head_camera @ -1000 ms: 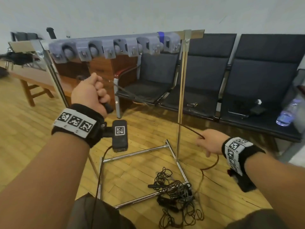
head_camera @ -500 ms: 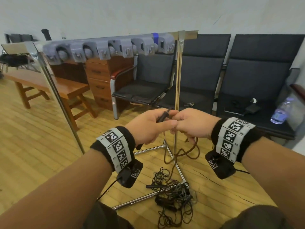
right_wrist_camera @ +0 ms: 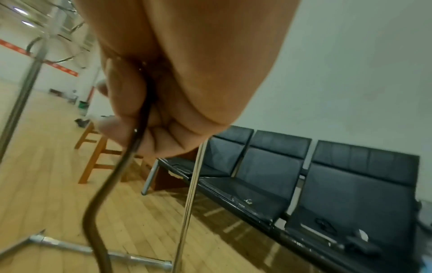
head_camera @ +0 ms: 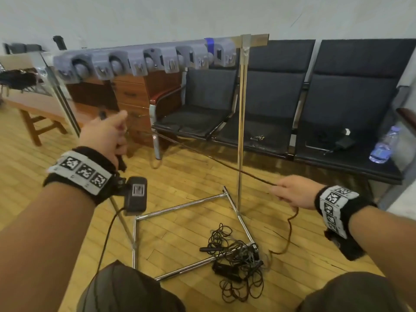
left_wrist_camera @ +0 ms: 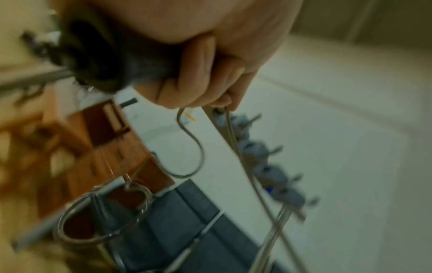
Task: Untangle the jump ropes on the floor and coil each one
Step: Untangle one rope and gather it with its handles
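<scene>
Half a second ago our 2 hands were together in front of the chest, passing cord from one to the other; now they have swung apart again, the same wide stretch we held 1 second ago. We read this as another arm's length measured out, so 1 more loop of the coil is being drawn and the brown rope is coming free of the heap.

Our left hand point(head_camera: 105, 134) is raised at the far left, its fingers curled tightly round a dark handle and the loops gathered so far. In the left wrist view 2 slack loops hang below those fingers point(left_wrist_camera: 191, 77). Our right hand point(head_camera: 295, 191) sits lower on the right, its fingers closed narrowly round the brown rope point(head_camera: 216, 159), which runs taut between the 2 hands and crosses in front of the chrome rack's point(head_camera: 242, 122) upright post. Whether it touches the post we cannot tell. The right wrist view shows the cord passing through the curled fingers point(right_wrist_camera: 131, 118) and dropping away beneath.

From the right hand the rope falls in a slack curve to the floor, ending beside the tangled pile of black ropes point(head_camera: 236, 264). That pile lies near us, draped over the rack's base bar, not yet sorted.
</scene>
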`<action>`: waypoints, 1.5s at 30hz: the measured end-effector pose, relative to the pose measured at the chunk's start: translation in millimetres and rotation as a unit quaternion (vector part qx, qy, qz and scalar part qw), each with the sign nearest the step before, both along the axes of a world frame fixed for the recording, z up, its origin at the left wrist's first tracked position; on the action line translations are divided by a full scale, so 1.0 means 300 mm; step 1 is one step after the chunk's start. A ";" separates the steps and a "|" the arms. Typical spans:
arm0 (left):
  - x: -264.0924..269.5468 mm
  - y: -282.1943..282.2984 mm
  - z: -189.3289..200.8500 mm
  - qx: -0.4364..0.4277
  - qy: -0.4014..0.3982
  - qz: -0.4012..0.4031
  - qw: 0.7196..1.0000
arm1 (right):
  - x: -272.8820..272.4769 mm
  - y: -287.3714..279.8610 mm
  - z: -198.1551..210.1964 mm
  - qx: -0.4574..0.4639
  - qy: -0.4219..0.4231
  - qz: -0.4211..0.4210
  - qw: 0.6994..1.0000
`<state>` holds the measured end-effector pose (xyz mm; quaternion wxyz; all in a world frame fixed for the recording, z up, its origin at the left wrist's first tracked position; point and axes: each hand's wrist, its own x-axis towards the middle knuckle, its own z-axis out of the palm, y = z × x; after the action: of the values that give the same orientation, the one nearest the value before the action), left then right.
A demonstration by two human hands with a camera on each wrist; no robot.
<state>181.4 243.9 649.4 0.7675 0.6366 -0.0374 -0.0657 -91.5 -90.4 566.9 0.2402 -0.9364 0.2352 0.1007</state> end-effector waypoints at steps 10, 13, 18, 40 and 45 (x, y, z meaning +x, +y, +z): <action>-0.329 -0.232 -0.192 0.252 -0.222 -0.323 0.885 | 0.132 0.223 0.205 0.099 -0.088 0.078 0.988; -0.384 -0.277 -0.188 0.136 -0.174 -0.452 0.864 | 0.150 0.251 0.266 0.123 -0.098 0.065 0.985; -0.385 -0.309 -0.153 0.100 -0.148 -0.480 0.859 | 0.137 0.241 0.279 0.203 -0.112 0.043 0.972; -0.183 -0.228 0.050 -0.076 0.048 -0.174 0.981 | -0.003 0.035 0.068 0.017 -0.020 0.030 0.999; -0.018 -0.127 -0.069 0.309 -0.080 -0.156 0.935 | -0.078 -0.091 -0.071 -0.005 0.020 -0.083 0.996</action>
<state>176.0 205.7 628.8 0.5071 0.8320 -0.1753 -0.1413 -114.9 -117.7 545.5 0.2385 -0.9125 0.3176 0.0978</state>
